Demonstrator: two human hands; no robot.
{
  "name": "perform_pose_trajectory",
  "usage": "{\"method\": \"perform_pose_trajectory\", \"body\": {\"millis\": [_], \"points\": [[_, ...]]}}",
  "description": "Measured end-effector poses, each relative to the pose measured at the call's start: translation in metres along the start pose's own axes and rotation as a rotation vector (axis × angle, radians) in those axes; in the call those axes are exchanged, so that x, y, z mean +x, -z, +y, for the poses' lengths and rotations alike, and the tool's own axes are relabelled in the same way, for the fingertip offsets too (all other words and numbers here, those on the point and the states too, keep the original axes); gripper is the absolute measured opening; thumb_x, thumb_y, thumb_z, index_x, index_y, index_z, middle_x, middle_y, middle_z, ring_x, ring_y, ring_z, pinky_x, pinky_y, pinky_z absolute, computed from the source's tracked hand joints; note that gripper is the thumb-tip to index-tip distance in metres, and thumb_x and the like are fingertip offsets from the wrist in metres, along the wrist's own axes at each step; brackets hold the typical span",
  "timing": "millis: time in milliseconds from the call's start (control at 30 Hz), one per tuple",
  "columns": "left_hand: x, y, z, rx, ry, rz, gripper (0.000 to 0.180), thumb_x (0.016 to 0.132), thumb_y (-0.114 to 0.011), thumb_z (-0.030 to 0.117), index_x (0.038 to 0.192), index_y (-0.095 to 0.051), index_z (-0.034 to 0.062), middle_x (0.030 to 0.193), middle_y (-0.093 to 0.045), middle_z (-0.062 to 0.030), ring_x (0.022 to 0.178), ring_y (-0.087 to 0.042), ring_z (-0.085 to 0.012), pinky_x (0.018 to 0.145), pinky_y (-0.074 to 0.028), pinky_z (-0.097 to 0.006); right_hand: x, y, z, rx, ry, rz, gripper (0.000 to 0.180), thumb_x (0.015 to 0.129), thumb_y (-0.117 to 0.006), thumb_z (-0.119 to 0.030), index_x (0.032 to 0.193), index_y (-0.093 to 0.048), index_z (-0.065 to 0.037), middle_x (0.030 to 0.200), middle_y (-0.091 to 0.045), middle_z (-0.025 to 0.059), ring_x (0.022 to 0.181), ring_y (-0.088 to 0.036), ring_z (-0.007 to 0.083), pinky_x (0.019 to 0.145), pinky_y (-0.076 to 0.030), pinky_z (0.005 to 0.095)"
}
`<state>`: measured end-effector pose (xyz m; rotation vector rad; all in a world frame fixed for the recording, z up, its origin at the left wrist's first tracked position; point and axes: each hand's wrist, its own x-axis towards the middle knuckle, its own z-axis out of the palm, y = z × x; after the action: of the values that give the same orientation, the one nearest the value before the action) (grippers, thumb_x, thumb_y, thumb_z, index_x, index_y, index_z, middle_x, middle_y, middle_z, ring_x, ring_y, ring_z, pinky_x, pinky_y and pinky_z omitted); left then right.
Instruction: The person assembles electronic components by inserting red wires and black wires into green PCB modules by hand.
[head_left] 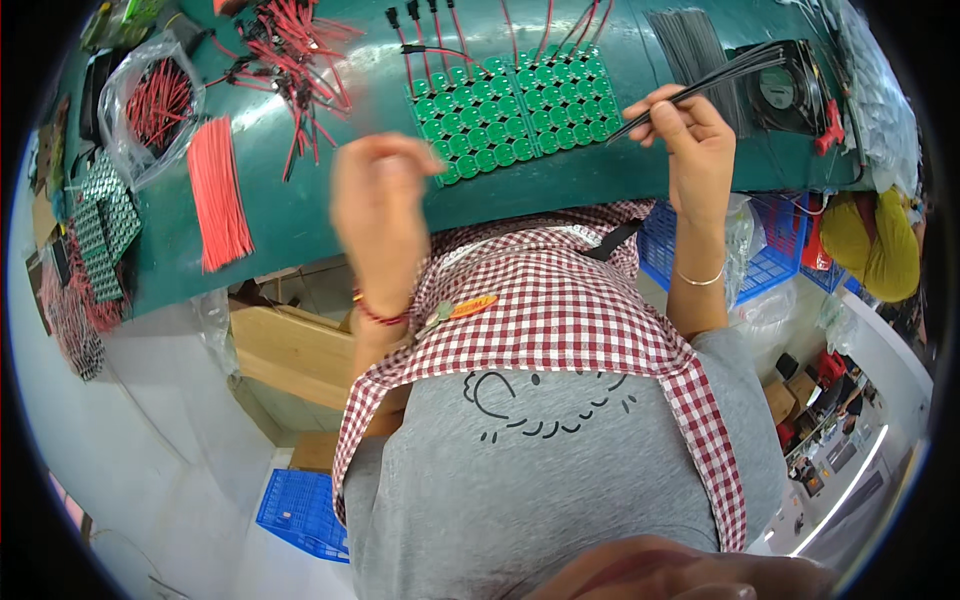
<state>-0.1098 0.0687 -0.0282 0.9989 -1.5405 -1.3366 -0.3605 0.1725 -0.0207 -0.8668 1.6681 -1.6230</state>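
My right hand (690, 135) pinches a bundle of thin black cable ties (720, 72) that fans out up and to the right, just right of two green battery packs (510, 110) lying side by side on the green table (290, 220). Red and black wires run from the packs' far edge. My left hand (380, 195) hovers blurred at the table's near edge, left of the packs, with fingers curled; nothing shows in it.
A stack of cut red wires (218, 195), a clear bag of red wires (155, 105) and a tangle of red leads (290, 50) lie at the left. More black ties (690, 45) and a black fan (790, 90) sit at the right. Blue crates (300, 510) stand below.
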Motion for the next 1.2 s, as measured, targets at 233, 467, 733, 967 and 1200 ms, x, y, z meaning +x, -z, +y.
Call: {"method": "perform_pose_trajectory", "body": {"millis": [233,467,733,967,1200], "points": [[-0.006,-0.052,0.013,0.09,0.039,-0.321,0.017,0.083,-0.067,0.008,0.094,-0.059,-0.0014,0.072,-0.064,-0.0104,0.059,-0.058,-0.0115,0.054,-0.047,-0.024,-0.025,-0.057,-0.015,0.11,-0.048,-0.153,0.012,0.085,-0.065,-0.002,0.095,-0.065,0.005,0.088,-0.067,0.0082,0.076,-0.063,0.0119,0.069,-0.051,0.0242],[-0.012,-0.044,0.002,-0.062,0.137,-0.184,0.014,0.082,-0.066,0.006,0.091,-0.061,-0.0038,0.071,-0.066,-0.0107,0.06,-0.061,-0.0104,0.054,-0.049,-0.025,-0.028,-0.075,-0.01,0.165,-0.106,-0.14,0.015,0.087,-0.063,-0.001,0.1,-0.063,0.006,0.088,-0.068,0.0101,0.078,-0.064,0.013,0.07,-0.053,0.0247],[-0.015,-0.024,-0.005,0.043,0.169,-0.231,0.011,0.079,-0.064,0.005,0.088,-0.062,-0.0017,0.067,-0.064,-0.0077,0.052,-0.053,-0.0052,0.047,-0.043,-0.023,-0.029,-0.084,-0.002,-0.275,0.182,-0.192,0.012,0.079,-0.069,-0.001,0.09,-0.066,0.004,0.084,-0.068,0.0116,0.072,-0.065,0.0143,0.065,-0.051,0.0261],[-0.011,-0.027,-0.009,-0.049,0.172,-0.238,0.01,0.079,-0.062,0.004,0.086,-0.058,-0.0012,0.064,-0.063,-0.004,0.053,-0.055,-0.005,0.049,-0.044,-0.023,-0.024,-0.081,-0.003,0.295,-0.206,-0.279,0.014,0.085,-0.064,0.0,0.099,-0.063,0.004,0.089,-0.067,0.0096,0.078,-0.064,0.0139,0.072,-0.053,0.0258],[-0.007,-0.026,-0.01,-0.202,0.294,-0.286,0.01,0.083,-0.056,0.0,0.092,-0.053,-0.003,0.067,-0.066,-0.0088,0.061,-0.063,-0.0086,0.054,-0.048,-0.024,-0.024,-0.088,-0.003,-0.089,-0.013,-0.206,0.014,0.085,-0.065,-0.003,0.097,-0.064,0.004,0.086,-0.068,0.0082,0.076,-0.064,0.0135,0.068,-0.052,0.0258]]}}
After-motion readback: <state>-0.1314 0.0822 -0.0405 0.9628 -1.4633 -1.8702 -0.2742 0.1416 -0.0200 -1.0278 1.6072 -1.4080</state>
